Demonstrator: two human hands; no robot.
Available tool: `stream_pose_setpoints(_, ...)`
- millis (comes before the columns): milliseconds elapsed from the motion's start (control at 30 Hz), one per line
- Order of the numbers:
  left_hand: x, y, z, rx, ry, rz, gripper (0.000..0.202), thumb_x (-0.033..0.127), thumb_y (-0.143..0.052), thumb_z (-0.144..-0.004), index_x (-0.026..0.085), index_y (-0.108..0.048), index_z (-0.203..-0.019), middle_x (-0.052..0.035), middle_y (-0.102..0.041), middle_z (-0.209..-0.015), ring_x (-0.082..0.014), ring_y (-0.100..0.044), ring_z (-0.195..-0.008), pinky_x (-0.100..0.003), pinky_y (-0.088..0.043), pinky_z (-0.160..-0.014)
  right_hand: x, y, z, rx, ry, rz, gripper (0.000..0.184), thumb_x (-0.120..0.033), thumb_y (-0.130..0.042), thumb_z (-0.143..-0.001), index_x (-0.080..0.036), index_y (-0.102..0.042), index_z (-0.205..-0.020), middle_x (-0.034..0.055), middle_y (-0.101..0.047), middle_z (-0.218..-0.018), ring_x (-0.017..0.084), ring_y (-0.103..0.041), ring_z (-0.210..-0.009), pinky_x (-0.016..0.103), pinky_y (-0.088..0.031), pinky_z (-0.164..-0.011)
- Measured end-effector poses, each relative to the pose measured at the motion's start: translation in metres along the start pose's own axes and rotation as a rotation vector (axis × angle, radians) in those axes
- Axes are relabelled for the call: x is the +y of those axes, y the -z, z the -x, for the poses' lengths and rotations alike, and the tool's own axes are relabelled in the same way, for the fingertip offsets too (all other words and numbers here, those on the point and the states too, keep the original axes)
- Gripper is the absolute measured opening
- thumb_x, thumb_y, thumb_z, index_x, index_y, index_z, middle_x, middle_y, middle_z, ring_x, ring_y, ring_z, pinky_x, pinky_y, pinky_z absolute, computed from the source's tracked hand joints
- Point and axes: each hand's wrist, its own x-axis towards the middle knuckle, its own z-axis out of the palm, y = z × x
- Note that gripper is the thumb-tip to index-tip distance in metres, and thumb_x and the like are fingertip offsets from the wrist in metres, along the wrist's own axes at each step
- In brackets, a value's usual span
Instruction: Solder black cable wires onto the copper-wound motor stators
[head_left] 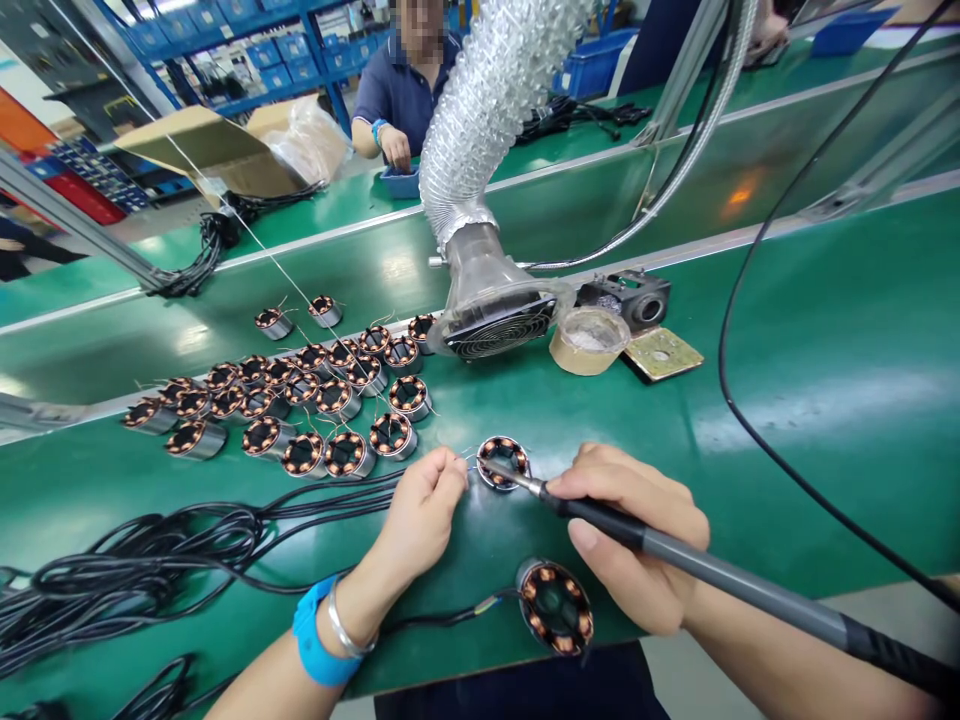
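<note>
My right hand [634, 530] grips a grey soldering iron [720, 575] like a pen; its tip touches the near edge of a small copper-wound stator [504, 460] on the green table. My left hand [427, 500] is pinched just left of that stator, holding thin wire ends at its rim. A second stator [555, 605] with a black lead attached lies near the table's front edge, below my right hand.
Several more stators [300, 400] are grouped at the left. Black cables [135, 570] lie bundled at lower left. A fume extractor hose and fan [491, 310], a tape roll [589, 340] and a small stand [634, 300] sit behind. Another person sits across the conveyor [401, 100].
</note>
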Motion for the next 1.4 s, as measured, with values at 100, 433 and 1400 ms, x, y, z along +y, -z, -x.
stream_pose_setpoints(100,0.002,-0.001,0.000,0.001,-0.001,0.001,0.033,0.043,-0.046,-0.093,0.021,-0.040,-0.070,0.0096,-0.025,-0.055,-0.0072,-0.020,-0.046,-0.020,-0.018,-0.044,0.000,0.000,-0.001,0.000,-0.006,-0.003,0.025,-0.013,-0.051,-0.076,-0.018,-0.064,-0.097,0.0037,-0.062,-0.069,0.016,-0.053,-0.054,0.031,-0.042,-0.050)
stream_pose_setpoints(433,0.007,-0.002,0.000,0.005,0.011,0.011,0.031,0.041,-0.046,-0.091,0.021,-0.041,-0.069,0.0099,-0.026,-0.053,-0.0070,-0.020,-0.045,-0.020,-0.018,-0.043,0.000,0.004,-0.001,0.004,-0.011,0.021,0.023,-0.014,-0.053,-0.080,-0.018,-0.064,-0.099,0.0036,-0.061,-0.070,0.016,-0.053,-0.055,0.031,-0.042,-0.050)
stream_pose_setpoints(1400,0.011,0.001,0.001,-0.057,0.061,0.235,0.050,0.065,-0.057,-0.081,0.017,-0.050,-0.073,0.0102,-0.034,-0.048,-0.0043,-0.021,-0.040,-0.018,-0.014,-0.040,0.038,-0.022,-0.024,-0.316,0.264,0.235,0.016,-0.010,-0.054,-0.085,-0.017,-0.060,-0.098,0.0026,-0.059,-0.070,0.016,-0.052,-0.062,0.028,-0.047,-0.058)
